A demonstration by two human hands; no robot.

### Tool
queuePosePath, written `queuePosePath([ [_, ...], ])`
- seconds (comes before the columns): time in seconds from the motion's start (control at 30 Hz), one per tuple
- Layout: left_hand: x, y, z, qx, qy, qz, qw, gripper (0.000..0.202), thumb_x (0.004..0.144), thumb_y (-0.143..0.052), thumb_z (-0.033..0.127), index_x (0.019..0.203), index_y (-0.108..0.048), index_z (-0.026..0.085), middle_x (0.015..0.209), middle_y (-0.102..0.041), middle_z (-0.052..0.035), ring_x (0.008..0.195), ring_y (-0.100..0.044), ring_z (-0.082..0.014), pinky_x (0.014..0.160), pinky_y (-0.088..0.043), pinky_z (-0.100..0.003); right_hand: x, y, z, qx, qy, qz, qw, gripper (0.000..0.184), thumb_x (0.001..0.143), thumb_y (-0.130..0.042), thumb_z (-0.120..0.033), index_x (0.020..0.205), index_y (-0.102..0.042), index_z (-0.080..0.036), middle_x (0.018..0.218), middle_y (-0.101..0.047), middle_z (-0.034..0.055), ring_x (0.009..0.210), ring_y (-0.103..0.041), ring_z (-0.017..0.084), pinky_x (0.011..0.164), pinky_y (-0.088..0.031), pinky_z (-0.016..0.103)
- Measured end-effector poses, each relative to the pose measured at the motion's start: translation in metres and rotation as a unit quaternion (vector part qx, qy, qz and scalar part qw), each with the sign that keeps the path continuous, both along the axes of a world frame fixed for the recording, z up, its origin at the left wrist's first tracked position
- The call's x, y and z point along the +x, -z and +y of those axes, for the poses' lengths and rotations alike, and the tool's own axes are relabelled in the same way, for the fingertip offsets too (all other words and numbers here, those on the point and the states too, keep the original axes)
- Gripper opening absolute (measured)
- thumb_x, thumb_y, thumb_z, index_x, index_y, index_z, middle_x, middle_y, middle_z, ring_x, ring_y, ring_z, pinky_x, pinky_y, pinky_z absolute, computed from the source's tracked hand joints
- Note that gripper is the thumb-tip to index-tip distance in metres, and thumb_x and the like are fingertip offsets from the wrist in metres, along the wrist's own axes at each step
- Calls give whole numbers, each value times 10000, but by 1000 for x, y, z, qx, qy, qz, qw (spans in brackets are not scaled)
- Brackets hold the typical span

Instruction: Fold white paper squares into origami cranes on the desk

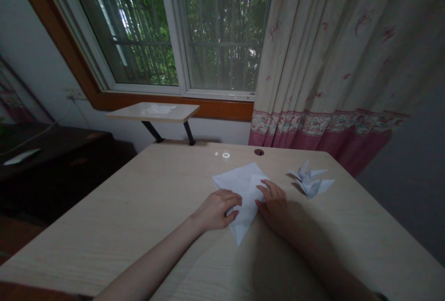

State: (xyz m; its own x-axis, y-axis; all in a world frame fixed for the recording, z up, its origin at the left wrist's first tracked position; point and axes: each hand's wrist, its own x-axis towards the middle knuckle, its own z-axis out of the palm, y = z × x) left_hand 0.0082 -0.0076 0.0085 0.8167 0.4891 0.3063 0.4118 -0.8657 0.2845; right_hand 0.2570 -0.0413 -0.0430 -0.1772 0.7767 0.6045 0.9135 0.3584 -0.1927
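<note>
A folded sheet of white paper [243, 199], kite-shaped with a point toward me, lies on the pale wooden table [139, 213]. My left hand [222, 207] rests on its left edge, the fingers bent and the thumb apart from them, with paper showing in the gap. On the right edge lies my right hand [274, 203], its fingers spread over the paper and the thumb lower down. Both hands cover parts of the paper's edges. Just right of my right hand stand folded white paper cranes [309, 183], close together.
A small raised shelf [128, 112] on black legs stands at the table's far left, with white paper [162, 109] on it. Near the back edge is a round brown cable hole [259, 152]. A patterned curtain [313, 83] hangs behind, and a dark cabinet [79, 153] stands left.
</note>
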Motion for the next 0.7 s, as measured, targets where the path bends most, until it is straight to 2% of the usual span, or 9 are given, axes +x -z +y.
queuePosePath([
  [0.2, 2, -3, -3, 17, 2, 23, 1000, 279, 965, -515, 287, 1223, -615, 246, 1211, -688, -49, 1090, -643, -238, 996, -471, -403, 1, 1, 0, 4, 0, 2, 1000, 314, 913, -524, -251, 1217, -592, -213, 1307, -600, 157, 1218, -545, 316, 1009, -436, 517],
  [0.47, 2, -7, -6, 45, 19, 48, 998, 336, 1001, -484, 280, 1302, -617, 349, 1328, -614, -37, 1144, -579, -256, 1012, -451, -431, 1, 3, 3, 21, 14, -21, 999, 282, 928, -538, -248, 1198, -601, -195, 1290, -614, 164, 1204, -554, 321, 993, -442, 504],
  [0.7, 1, -2, -4, 22, 22, 54, 998, 345, 1004, -500, 334, 1333, -605, 335, 1432, -552, -53, 1267, -553, -264, 1080, -439, -450, 3, 4, 7, 34, 30, -9, 999, 258, 962, -550, -313, 1189, -610, -206, 1248, -641, 148, 1153, -578, 312, 960, -444, 476],
])
